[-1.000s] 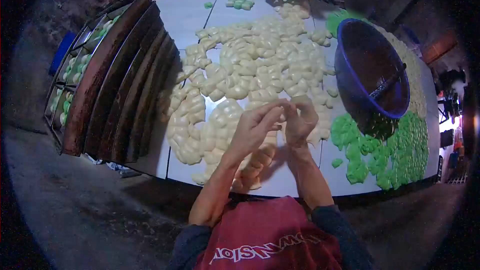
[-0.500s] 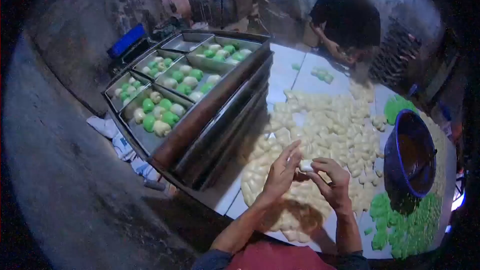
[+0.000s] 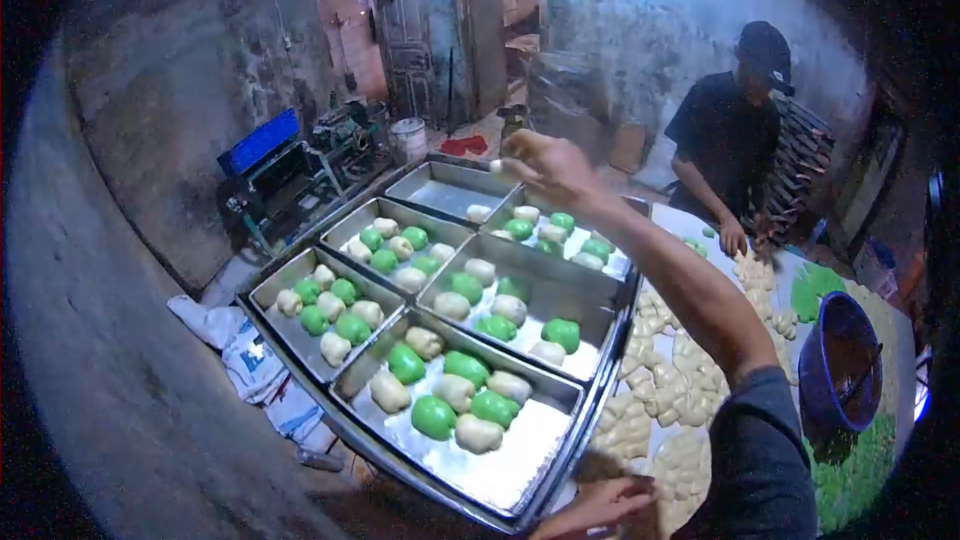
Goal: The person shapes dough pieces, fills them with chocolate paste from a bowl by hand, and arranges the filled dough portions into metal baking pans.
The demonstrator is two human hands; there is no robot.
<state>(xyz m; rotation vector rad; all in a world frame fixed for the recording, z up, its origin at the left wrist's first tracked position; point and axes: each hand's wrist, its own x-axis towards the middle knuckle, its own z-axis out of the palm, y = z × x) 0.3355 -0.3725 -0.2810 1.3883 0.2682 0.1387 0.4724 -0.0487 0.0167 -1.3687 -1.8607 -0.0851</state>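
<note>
My right hand is raised over the far end of the stacked metal trays, closed on a small pale piece of dough. Below it lies a tin compartment with one pale dough ball near its right corner. My left hand is low, beside the near right corner of the tray, its fingers partly stretched and apart; part of it is cut off by the frame's bottom. Green dough balls and cream ones sit in the compartments.
Flattened cream dough pieces cover much of the white table. A purple basin stands at the right, near green dough pieces. Across the table a person in dark clothes reaches to the dough. Machinery stands behind the trays.
My right hand has moved from above the table dough up and left over the trays, carrying the dough piece. My left hand has dropped lower. The view has turned left.
</note>
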